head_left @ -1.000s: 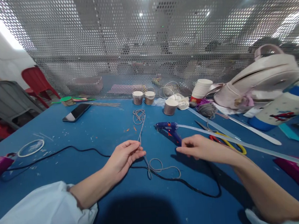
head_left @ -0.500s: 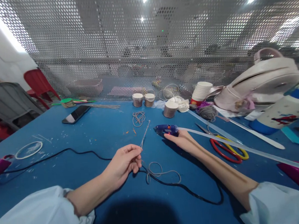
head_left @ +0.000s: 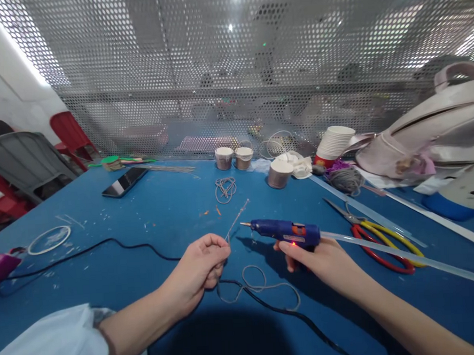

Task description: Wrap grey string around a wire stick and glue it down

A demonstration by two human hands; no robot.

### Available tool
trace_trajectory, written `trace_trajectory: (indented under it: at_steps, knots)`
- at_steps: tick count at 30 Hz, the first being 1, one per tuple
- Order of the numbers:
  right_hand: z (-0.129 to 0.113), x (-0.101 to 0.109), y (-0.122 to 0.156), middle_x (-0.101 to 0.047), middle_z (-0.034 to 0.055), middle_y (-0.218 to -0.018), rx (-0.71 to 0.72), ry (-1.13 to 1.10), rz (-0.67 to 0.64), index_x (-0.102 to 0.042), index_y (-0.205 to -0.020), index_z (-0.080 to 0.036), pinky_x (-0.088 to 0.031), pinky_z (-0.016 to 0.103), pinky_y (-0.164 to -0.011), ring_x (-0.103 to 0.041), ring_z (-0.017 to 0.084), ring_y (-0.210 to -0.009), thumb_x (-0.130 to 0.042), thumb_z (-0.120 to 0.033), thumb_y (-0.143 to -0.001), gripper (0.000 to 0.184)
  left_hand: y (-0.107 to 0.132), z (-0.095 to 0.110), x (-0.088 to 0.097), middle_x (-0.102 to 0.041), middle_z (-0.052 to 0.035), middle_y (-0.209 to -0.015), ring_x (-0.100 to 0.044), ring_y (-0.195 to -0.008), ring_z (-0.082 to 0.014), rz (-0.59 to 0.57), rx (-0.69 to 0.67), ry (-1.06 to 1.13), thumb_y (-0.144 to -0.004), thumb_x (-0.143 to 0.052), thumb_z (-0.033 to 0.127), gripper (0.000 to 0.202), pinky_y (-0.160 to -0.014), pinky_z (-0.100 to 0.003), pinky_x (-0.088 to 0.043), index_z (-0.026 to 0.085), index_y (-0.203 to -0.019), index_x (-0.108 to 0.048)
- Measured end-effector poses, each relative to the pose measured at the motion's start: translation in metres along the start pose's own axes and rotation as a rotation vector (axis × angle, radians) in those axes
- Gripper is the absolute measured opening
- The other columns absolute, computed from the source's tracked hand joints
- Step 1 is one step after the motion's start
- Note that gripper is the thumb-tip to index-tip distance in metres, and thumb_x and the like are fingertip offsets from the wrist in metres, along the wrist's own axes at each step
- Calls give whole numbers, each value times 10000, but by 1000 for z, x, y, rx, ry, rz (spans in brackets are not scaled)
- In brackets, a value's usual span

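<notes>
My left hand (head_left: pixel 204 265) pinches a thin, greyish stick (head_left: pixel 238 219) between thumb and fingertips, and its free end points up and away. Grey yarn (head_left: pixel 263 287) lies in loose loops on the table just right of that hand. My right hand (head_left: pixel 314 256) is wrapped round a blue hot glue gun (head_left: pixel 282 231) with a small red light glowing on it. The gun's nozzle points left, close to the stick but apart from it. A long clear glue stick (head_left: pixel 369 243) sticks out of the gun's back, over the right forearm.
Red-and-yellow scissors (head_left: pixel 379 238) lie right of the gun. Behind are a bundle of grey yarn (head_left: pixel 225 189), small brown cups (head_left: pixel 280 175), stacked paper cups (head_left: pixel 333 143) and a pale bag (head_left: pixel 414 129). A phone (head_left: pixel 125 182) and white ring (head_left: pixel 49 240) lie left. A black cable (head_left: pixel 145 244) crosses the table.
My right hand has lifted the glue gun off the table and brought it nearer, its nozzle closer to the stick. My left hand keeps its pinch on the stick. The view has shifted slightly.
</notes>
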State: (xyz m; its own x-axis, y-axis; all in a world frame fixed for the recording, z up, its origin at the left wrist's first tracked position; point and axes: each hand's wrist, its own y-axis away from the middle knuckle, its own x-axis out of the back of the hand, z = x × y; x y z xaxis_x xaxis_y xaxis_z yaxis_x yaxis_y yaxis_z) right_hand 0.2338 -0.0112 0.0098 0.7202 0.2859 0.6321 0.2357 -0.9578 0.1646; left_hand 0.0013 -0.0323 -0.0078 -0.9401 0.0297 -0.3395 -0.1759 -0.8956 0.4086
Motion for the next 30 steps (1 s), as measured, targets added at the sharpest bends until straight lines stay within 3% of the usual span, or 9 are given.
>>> trace_trajectory:
  at_steps: [3, 7, 14, 21, 30]
  knots:
    - [-2, -3, 3, -677, 52, -632, -9, 47, -13, -566, -496, -206, -457, 304, -680, -638, 230, -731, -481, -580, -792, 485, 0, 0, -1, -375, 105, -440, -233, -380, -20, 17, -1, -9, -622, -742, 320, 328, -362, -167, -66, 188, -760, -475]
    - [-3, -6, 3, -637, 17, -579, -1, 42, -12, -574, -567, -207, -454, 280, -641, -616, 197, -660, -506, -545, -792, 412, 1, -2, 0, -352, 112, -434, -218, -383, -22, 17, 1, -17, -636, -736, 319, 313, -360, -171, -67, 185, -767, -485]
    - [-5, -6, 5, -667, 40, -624, 12, 16, -12, -555, -535, -205, -454, 281, -617, -630, 212, -685, -492, -545, -791, 430, -2, -4, 1, -314, 123, -421, -189, -375, -22, 0, -13, -19, -643, -748, 352, 330, -360, -177, -66, 187, -758, -485]
    - [-4, -8, 5, -640, 24, -560, 12, 2, -13, -603, -614, -199, -453, 280, -608, -626, 205, -644, -503, -536, -793, 394, 0, -3, 1, -314, 119, -385, -178, -357, -20, 0, 3, -58, -636, -743, 385, 330, -369, -190, -79, 180, -701, -493]
    - [-1, -10, 5, -638, 39, -557, -17, -12, -15, -613, -542, -183, -421, 285, -603, -590, 190, -612, -471, -592, -798, 503, 2, -2, 0, -304, 116, -396, -196, -361, -31, -20, -6, -94, -678, -706, 372, 287, -378, -201, -96, 188, -712, -488]
